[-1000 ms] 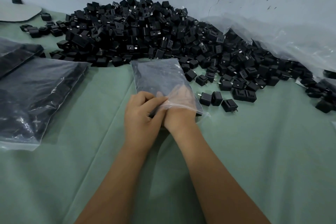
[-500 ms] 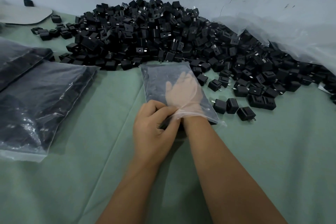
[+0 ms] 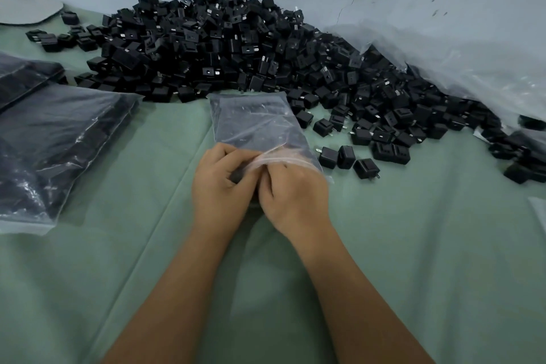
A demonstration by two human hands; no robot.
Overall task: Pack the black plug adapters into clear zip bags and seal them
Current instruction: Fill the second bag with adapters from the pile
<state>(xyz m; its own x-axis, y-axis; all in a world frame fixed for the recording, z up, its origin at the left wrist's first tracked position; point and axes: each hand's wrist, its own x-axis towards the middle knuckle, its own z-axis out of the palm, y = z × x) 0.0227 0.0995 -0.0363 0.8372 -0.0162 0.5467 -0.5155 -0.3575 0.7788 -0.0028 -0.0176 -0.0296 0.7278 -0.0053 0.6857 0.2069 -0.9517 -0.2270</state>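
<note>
Head view: a person's left hand [image 3: 220, 186] and right hand [image 3: 291, 192], fingers curled, pinch the near mouth of a clear zip bag [image 3: 257, 124] lying on green cloth [image 3: 413, 245] before a heap of black plug adapters [image 3: 236, 47]; the thin, slippery film looks best gripped along its stiffer zip strip

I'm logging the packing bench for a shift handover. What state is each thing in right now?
zip bag: flat on the cloth, mouth at the hands, seal unclear
left hand: grips the bag's mouth
right hand: pinches the bag's mouth edge
adapter pile: loose, heaped against the wall
bags on the left: lying flat, dark contents
big plastic sheet: crumpled by the wall
</note>
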